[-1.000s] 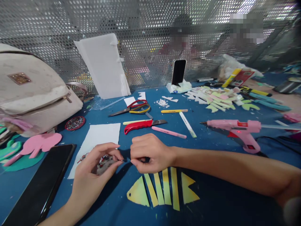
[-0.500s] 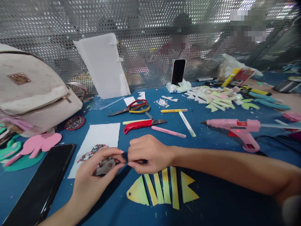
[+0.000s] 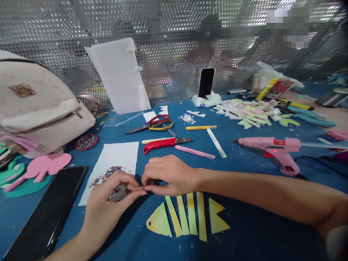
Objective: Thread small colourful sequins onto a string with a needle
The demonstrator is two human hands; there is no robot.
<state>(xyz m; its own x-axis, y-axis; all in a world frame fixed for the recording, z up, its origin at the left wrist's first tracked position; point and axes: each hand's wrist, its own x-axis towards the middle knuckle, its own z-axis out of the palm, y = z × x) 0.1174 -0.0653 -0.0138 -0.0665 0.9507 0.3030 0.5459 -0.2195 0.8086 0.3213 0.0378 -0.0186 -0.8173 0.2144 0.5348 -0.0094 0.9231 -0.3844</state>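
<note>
Blue tabletop (image 3: 258, 228) below — left hand (image 3: 102, 201) and right hand (image 3: 175, 175), earlier apart, now meet, both pinched closed.

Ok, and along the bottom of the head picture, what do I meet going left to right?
Black phone, left hand, yellow-green fish head, four narrow strips, notched fish tail.

The one view looks from the person's own head, on the near side of the red-handled, steel-bladed knife (image 3: 161, 145), facing forward and down across the blue tabletop (image 3: 122, 244). It sits close, with the left hand (image 3: 107, 208) and right hand (image 3: 174, 175) between it and the knife. Its wide reach takes in the cream, round-topped backpack (image 3: 40, 101) left of the knife, the pink plastic glue gun (image 3: 268, 144) right of it and the grey perforated metal screen (image 3: 168, 54) beyond.
</note>
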